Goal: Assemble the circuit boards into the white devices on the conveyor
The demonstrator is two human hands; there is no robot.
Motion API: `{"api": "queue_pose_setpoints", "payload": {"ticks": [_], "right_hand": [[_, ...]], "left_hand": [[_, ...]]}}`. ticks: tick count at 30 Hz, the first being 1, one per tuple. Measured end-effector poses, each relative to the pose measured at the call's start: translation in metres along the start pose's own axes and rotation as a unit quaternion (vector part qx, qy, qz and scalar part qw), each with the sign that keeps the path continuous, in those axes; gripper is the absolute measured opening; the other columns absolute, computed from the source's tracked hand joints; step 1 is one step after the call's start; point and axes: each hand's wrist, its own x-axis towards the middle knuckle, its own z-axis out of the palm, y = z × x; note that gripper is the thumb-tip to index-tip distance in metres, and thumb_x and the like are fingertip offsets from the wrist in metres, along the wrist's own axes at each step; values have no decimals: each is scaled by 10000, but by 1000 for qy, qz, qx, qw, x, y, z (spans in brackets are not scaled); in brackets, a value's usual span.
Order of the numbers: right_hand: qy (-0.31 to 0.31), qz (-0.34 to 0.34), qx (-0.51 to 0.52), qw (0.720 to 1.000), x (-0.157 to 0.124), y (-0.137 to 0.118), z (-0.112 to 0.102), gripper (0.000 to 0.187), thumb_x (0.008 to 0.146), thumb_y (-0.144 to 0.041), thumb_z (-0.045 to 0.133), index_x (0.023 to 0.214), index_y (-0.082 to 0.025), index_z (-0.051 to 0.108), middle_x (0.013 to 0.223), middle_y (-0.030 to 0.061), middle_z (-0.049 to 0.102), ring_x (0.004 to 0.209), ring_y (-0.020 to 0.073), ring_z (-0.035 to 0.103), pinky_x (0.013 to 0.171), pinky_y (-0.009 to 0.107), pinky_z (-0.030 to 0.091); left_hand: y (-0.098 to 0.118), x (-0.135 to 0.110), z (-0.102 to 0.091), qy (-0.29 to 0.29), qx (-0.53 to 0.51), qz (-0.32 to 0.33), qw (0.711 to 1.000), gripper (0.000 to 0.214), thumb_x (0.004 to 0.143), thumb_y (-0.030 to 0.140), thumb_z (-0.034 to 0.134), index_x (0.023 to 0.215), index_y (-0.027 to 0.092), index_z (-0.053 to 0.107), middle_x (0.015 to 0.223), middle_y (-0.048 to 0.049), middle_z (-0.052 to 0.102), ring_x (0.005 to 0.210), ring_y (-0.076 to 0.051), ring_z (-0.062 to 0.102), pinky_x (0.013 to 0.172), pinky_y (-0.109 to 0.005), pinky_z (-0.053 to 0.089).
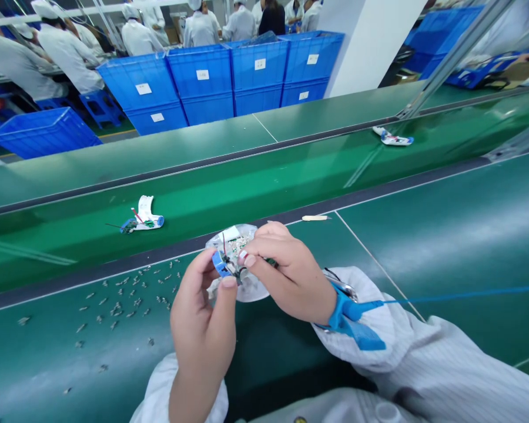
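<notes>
Between my two hands is a small electronic assembly (223, 264) with a blue end, a circuit board and thin wires. My left hand (205, 317) grips its blue end between thumb and fingers. The thumb and forefinger of my right hand (291, 273) pinch a small white connector (243, 255) close to the board; a blue wrist strap (352, 314) circles that wrist. Behind the assembly lies a clear plastic bag (253, 289) with many tiny pale parts in it, partly covered by my hands. Small metal pieces (117, 308) are scattered on the bench to the left.
A green conveyor belt (247, 188) runs beyond the bench, carrying a white-and-blue assembly (147, 220) at left and another white-and-blue assembly (394, 138) at right. A pale-handled blade (316, 218) lies at the bench edge. Blue crates (203, 76) and seated workers are farther back.
</notes>
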Motion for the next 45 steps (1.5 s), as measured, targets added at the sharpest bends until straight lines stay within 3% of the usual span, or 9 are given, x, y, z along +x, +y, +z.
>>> {"api": "queue_pose_setpoints", "payload": {"ticks": [9, 13, 21, 24, 28, 32, 36, 40, 45], "right_hand": [[-149, -116, 18, 982, 16, -3, -24, 278, 777, -112, 435, 506, -172, 455, 476, -37, 462, 518, 87, 392, 690, 284, 339], [-199, -142, 7, 970, 22, -10, -32, 279, 755, -84, 427, 489, -162, 463, 466, -29, 485, 515, 83, 404, 672, 283, 331], [-260, -129, -44, 956, 29, -24, -40, 272, 698, -39, 446, 452, -152, 431, 459, -34, 460, 510, 78, 353, 654, 280, 317], [-271, -124, -62, 953, 30, -27, -40, 286, 693, -28, 464, 439, -148, 411, 450, -41, 419, 508, 76, 316, 636, 277, 308], [-269, -104, -65, 955, 29, -29, -37, 291, 710, -15, 480, 449, -140, 455, 460, -45, 425, 519, 73, 353, 645, 272, 318], [-236, -61, -30, 969, 27, -29, -32, 281, 711, 2, 495, 467, -136, 518, 474, -49, 461, 537, 68, 418, 680, 255, 357], [-174, 54, 51, 982, 23, -29, -25, 211, 707, -25, 548, 546, -146, 608, 574, -38, 590, 603, 74, 519, 623, 202, 399], [-126, 164, 116, 971, 15, -29, -15, 199, 715, -53, 560, 573, -169, 636, 569, -44, 632, 660, 98, 575, 612, 196, 425], [-87, 133, 85, 984, 1, -28, -6, 259, 768, -90, 567, 530, -173, 628, 571, -31, 631, 672, 112, 562, 643, 237, 421]], "left_hand": [[16, -5, -1, -52, -147, -87, 984, 254, 817, 332, 666, 1070, 334, 686, 1018, 43, 721, 907, -107, 661, 760, -133, 510], [18, -6, -6, -83, -161, -99, 978, 262, 801, 344, 680, 1062, 334, 697, 992, 17, 719, 835, -126, 663, 653, -149, 523], [12, -4, -14, -148, -110, -31, 982, 289, 864, 309, 606, 1141, 383, 636, 1036, 23, 683, 855, -126, 647, 678, -175, 533], [12, -3, -18, -144, -36, 38, 988, 307, 864, 283, 605, 1155, 381, 615, 995, 34, 674, 870, -119, 628, 728, -182, 518], [15, -4, -19, -123, 115, 155, 973, 336, 894, 278, 539, 1230, 292, 545, 984, -10, 647, 887, -147, 593, 725, -213, 481], [12, -10, -13, -86, 200, 218, 951, 456, 930, 285, 414, 1375, 196, 360, 1023, -77, 559, 868, -173, 558, 712, -259, 480], [7, -18, -6, -81, 233, 190, 950, 605, 891, 256, 453, 1431, 168, 194, 1043, -95, 481, 822, -174, 540, 659, -277, 484], [11, -22, 1, -68, 286, 152, 944, 639, 857, 219, 464, 1411, 167, 149, 1056, -111, 463, 801, -199, 563, 613, -308, 477], [20, -26, 7, -58, 356, 85, 929, 487, 870, 208, 401, 1327, 134, 250, 989, -130, 534, 728, -232, 592, 588, -346, 465]]}}
